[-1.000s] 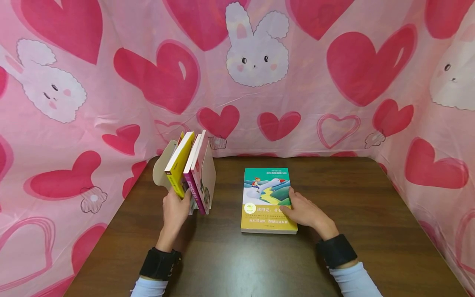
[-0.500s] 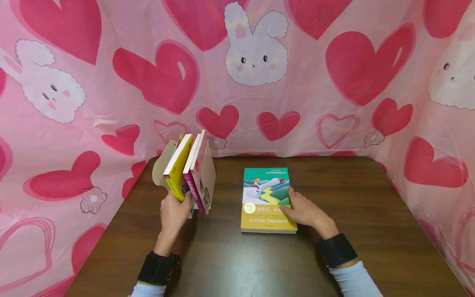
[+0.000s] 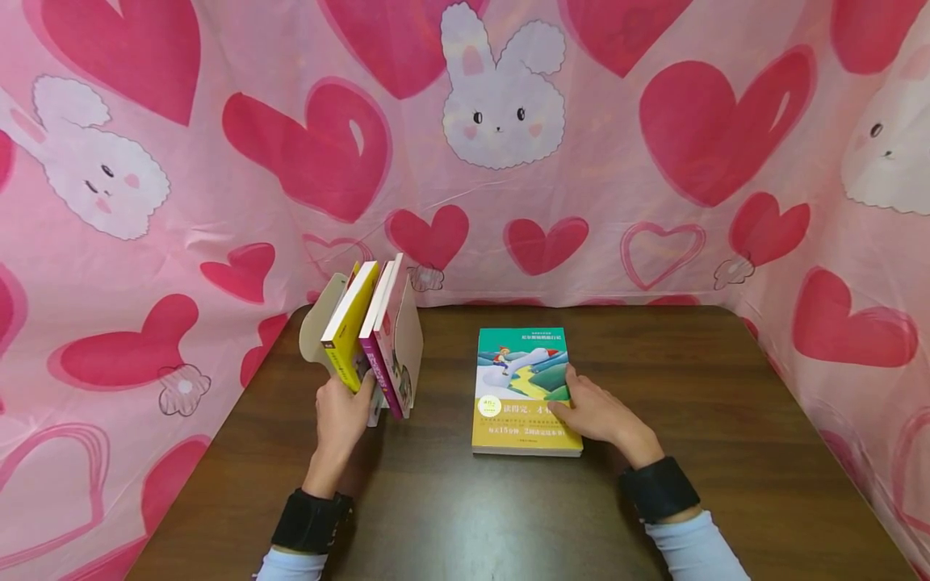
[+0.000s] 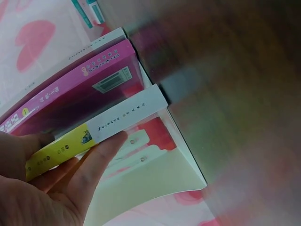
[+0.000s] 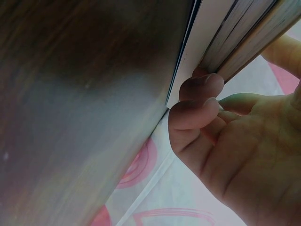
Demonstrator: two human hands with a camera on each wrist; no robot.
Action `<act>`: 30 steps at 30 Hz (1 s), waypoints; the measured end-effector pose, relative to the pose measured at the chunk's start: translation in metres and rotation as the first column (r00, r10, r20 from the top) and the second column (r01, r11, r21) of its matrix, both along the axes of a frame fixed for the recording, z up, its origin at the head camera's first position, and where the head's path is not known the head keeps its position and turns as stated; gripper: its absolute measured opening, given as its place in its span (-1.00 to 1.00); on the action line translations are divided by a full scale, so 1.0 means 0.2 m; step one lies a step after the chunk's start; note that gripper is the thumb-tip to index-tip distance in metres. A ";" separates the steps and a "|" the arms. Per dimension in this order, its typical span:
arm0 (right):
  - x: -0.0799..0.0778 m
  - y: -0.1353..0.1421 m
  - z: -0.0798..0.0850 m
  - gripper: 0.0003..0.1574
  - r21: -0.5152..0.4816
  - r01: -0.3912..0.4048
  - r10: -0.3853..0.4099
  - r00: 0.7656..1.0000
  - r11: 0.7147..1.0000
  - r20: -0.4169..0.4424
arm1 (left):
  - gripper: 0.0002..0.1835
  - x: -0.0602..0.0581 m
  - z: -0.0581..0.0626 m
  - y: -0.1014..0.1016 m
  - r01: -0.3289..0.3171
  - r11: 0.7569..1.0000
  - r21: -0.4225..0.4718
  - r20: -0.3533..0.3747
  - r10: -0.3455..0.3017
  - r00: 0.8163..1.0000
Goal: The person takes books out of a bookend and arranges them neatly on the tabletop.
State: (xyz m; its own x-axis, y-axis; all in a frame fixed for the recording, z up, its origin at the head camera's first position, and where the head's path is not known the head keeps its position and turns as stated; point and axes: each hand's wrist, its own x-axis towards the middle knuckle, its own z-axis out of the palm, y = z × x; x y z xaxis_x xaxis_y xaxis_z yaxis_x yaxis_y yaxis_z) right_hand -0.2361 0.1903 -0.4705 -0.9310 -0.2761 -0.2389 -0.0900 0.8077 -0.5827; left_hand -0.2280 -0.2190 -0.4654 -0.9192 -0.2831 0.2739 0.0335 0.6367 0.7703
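On the left of the table, a cream book stand (image 3: 314,327) holds several upright books. My left hand (image 3: 343,415) pinches a yellow book (image 3: 356,311) in it, thumb on one side and fingers on the other; its spine (image 4: 124,113) shows in the left wrist view. Right of it stands a purple-spined book (image 3: 383,378), apart from the yellow one at the front. My right hand (image 3: 603,411) grips the right edge of a green and gold paperback (image 3: 519,387) lying flat. In the right wrist view, curled fingers (image 5: 202,87) touch the page edges (image 5: 244,33) of stacked books.
The brown wooden table (image 3: 465,516) reaches back to a pink curtain (image 3: 501,202) with hearts and rabbits, which also hangs along both sides. A black band (image 3: 312,520) circles the left wrist, and another band (image 3: 659,490) the right.
My left hand and the yellow book have shifted very slightly left and down over the last second. My right hand and the flat paperback have stayed in place.
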 end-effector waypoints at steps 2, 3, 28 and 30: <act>0.00 0.00 0.00 0.18 0.001 0.000 0.000 1.000 1.000 0.001 | -0.50 0.00 0.00 0.00 -0.004 1.000 0.000 -0.001 0.004 1.000; 0.00 0.00 0.00 0.18 0.002 0.000 0.000 1.000 1.000 0.002 | -0.50 0.00 0.00 0.00 -0.008 1.000 0.000 0.002 0.008 1.000; 0.01 0.00 0.02 0.23 0.001 -0.009 0.009 1.000 1.000 0.001 | -0.55 0.03 0.00 0.01 -0.037 0.999 -0.005 -0.067 0.036 0.997; 0.01 0.00 0.02 0.23 0.001 -0.010 0.010 1.000 1.000 0.003 | -0.56 0.03 0.01 0.01 -0.038 0.999 0.000 -0.070 0.038 0.997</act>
State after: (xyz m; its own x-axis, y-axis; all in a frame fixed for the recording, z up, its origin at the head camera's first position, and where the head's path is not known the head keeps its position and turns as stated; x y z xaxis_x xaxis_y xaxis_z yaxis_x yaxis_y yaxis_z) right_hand -0.2350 0.1908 -0.4662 -0.9275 -0.2851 -0.2419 -0.0963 0.8073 -0.5823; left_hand -0.2211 -0.2179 -0.4640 -0.8861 -0.3170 0.3382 0.0633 0.6400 0.7658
